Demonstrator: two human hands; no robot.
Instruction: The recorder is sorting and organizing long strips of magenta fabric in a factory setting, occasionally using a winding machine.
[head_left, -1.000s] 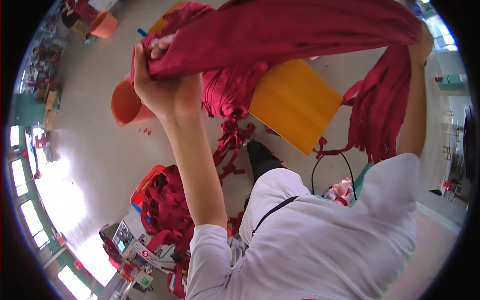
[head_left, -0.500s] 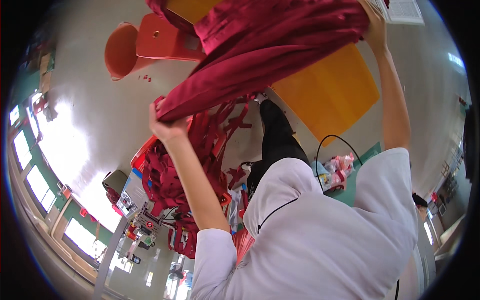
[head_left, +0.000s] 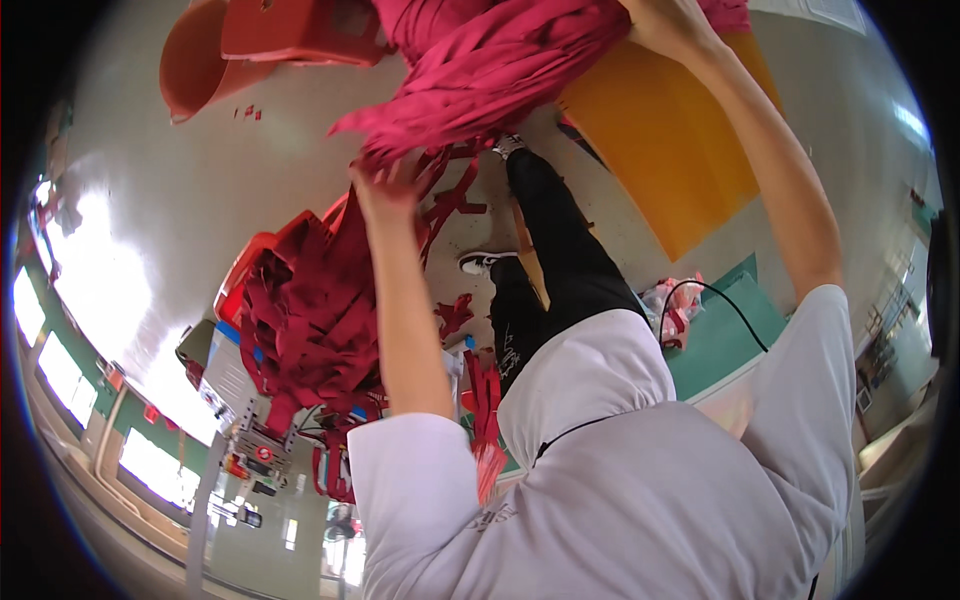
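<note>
The left hand [head_left: 385, 185] has its fingers curled shut into the lower edge of the red cloth [head_left: 490, 70], gripping a bunched fold; the fingertips are buried in the fabric, so how tightly they pinch cannot be told. The right hand [head_left: 665, 22] sits at about one o'clock near the top rim, closed on the cloth's upper part; its fingers are mostly hidden by the fabric and the rim, so their exact set cannot be told.

The cloth hangs stretched between the two hands, running from about one o'clock down toward the picture's centre-left, gathered in heavy folds. Red strips [head_left: 450, 190] dangle from it just below the left hand.

At four o'clock of the left hand, the person's black trouser leg [head_left: 555, 230] reaches up to a shoe [head_left: 508, 145] just under the cloth; a second shoe [head_left: 482, 262] lies near it. At two o'clock of the picture an orange board [head_left: 670, 140] lies on the floor [head_left: 200, 190], partly behind the right forearm.

At eleven o'clock stand an orange tub [head_left: 195, 60] and a red crate [head_left: 300, 30], touching each other. At nine o'clock of the centre a red bin [head_left: 250, 270] holds a heap of red cloth [head_left: 310, 320], with a sewing machine [head_left: 235, 385] just below it. A black cable [head_left: 720, 300] curls at three o'clock over a green mat [head_left: 725, 340].
</note>
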